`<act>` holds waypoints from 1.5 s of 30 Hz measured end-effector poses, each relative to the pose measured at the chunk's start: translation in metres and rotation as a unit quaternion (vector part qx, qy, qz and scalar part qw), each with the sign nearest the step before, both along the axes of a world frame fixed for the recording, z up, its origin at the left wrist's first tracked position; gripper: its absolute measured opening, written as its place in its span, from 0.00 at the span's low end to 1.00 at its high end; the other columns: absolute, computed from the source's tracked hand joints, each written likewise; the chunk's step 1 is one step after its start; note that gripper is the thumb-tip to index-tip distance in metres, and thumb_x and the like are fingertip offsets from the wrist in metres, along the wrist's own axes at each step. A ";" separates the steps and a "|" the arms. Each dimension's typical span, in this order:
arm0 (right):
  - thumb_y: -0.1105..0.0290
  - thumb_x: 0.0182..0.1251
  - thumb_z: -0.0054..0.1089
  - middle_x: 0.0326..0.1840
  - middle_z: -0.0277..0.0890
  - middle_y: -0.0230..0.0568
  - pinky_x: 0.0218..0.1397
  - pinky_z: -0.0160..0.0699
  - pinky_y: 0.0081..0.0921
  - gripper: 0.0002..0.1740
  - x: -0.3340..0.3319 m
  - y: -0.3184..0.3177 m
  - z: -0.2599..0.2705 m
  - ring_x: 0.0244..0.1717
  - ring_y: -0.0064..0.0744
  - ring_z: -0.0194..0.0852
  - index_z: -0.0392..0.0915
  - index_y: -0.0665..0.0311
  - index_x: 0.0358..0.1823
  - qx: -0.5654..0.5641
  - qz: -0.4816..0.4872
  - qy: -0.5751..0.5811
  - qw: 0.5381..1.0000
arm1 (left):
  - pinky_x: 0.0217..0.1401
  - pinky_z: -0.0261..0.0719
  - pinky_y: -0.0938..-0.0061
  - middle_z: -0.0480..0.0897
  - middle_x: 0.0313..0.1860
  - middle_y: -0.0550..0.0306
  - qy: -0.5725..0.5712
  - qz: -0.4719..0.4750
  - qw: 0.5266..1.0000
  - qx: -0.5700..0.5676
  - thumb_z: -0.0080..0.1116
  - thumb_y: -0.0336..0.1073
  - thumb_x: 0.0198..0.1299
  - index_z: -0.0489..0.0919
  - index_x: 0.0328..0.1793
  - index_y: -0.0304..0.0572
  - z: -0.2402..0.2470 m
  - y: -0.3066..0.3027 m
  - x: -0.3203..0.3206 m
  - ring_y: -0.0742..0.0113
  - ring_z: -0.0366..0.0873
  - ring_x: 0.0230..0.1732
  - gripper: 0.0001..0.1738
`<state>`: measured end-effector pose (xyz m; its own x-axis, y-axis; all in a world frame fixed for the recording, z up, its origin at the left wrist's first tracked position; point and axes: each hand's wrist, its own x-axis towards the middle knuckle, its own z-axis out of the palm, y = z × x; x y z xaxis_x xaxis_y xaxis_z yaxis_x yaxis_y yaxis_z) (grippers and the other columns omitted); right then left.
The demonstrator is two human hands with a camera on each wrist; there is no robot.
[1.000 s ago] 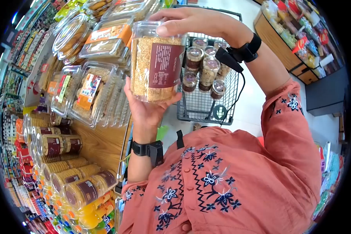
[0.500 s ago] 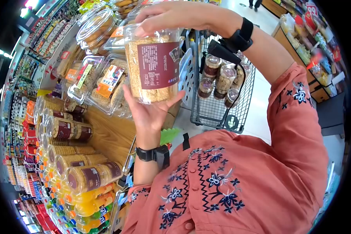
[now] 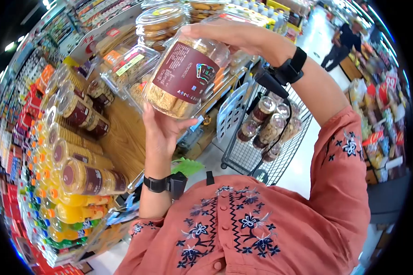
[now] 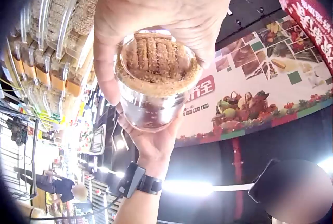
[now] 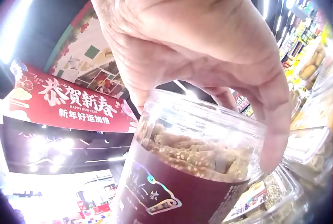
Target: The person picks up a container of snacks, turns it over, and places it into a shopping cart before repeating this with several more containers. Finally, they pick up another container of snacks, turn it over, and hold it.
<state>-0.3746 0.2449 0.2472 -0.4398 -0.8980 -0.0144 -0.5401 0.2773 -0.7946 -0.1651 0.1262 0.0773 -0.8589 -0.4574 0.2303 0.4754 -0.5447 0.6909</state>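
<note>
A clear plastic jar (image 3: 181, 75) of sesame-coated biscuits, wrapped in a maroon label, is held up in front of the chest, its lid leaning to the right. From below, my left hand (image 3: 159, 133) grips its base, thumb and fingers on opposite sides. My right hand (image 3: 243, 37) arches over the lid and grips its rim. In the left wrist view the biscuits (image 4: 156, 57) show through the jar's bottom. The right wrist view shows the lid (image 5: 205, 112) under my right palm, with fingers down one side and printing on the label (image 5: 171, 193).
Similar jars (image 3: 85, 176) lie stacked on a wooden shelf (image 3: 124, 133) at left, above orange drink bottles (image 3: 73, 213). Clear boxes of pastries (image 3: 131, 68) stand behind the held jar. A shopping cart (image 3: 291, 158) with several jars is at right. Another person (image 3: 346, 41) is farther back.
The jar has tilted and turned in my hands, so more of the label's logo shows. The head view has swung, bringing another person and more aisle into sight.
</note>
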 end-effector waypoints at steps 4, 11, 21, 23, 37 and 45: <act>0.24 0.64 0.58 0.66 0.78 0.40 0.43 0.82 0.28 0.49 0.009 -0.014 0.000 0.52 0.30 0.81 0.76 0.54 0.73 0.023 0.015 0.009 1.000 | 0.46 0.96 0.49 0.75 0.74 0.44 -0.004 0.030 1.000 -0.009 0.45 0.70 0.75 0.62 0.82 0.42 0.003 -0.010 0.014 0.45 0.81 0.67 0.44; 0.23 0.65 0.56 0.74 0.72 0.45 0.50 0.80 0.30 0.53 0.028 -0.038 -0.002 0.64 0.35 0.76 0.71 0.59 0.77 0.014 0.063 0.001 0.998 | 0.42 0.96 0.51 0.78 0.70 0.43 0.004 0.063 0.998 0.004 0.45 0.68 0.76 0.64 0.80 0.42 0.004 -0.027 0.037 0.47 0.83 0.63 0.42; 0.22 0.64 0.56 0.78 0.66 0.51 0.52 0.89 0.37 0.57 0.044 -0.071 -0.005 0.64 0.41 0.77 0.67 0.62 0.79 0.024 0.125 -0.025 0.992 | 0.41 0.97 0.53 0.80 0.67 0.43 0.013 0.089 0.996 0.006 0.44 0.66 0.77 0.66 0.78 0.42 0.001 -0.048 0.060 0.48 0.85 0.61 0.39; 0.22 0.64 0.57 0.78 0.65 0.52 0.52 0.90 0.39 0.57 0.049 -0.073 -0.002 0.65 0.43 0.76 0.67 0.62 0.80 0.034 0.133 -0.029 0.990 | 0.41 0.96 0.53 0.80 0.67 0.44 0.012 0.094 0.995 0.010 0.44 0.66 0.77 0.66 0.78 0.43 0.002 -0.050 0.065 0.48 0.85 0.61 0.39; 0.17 0.57 0.56 0.82 0.57 0.66 0.44 0.94 0.38 0.63 0.066 -0.107 -0.015 0.74 0.61 0.69 0.72 0.66 0.76 0.032 0.137 -0.013 0.990 | 0.41 0.95 0.53 0.80 0.68 0.45 -0.004 0.113 0.993 0.014 0.44 0.70 0.76 0.67 0.78 0.44 -0.006 -0.069 0.090 0.47 0.84 0.62 0.41; 0.14 0.52 0.56 0.82 0.58 0.68 0.56 0.88 0.56 0.64 0.090 -0.122 -0.001 0.79 0.68 0.61 0.72 0.60 0.77 0.057 0.131 0.050 0.988 | 0.42 0.95 0.52 0.77 0.71 0.43 -0.001 0.115 0.993 0.035 0.44 0.72 0.74 0.63 0.82 0.47 -0.009 -0.068 0.097 0.43 0.82 0.64 0.44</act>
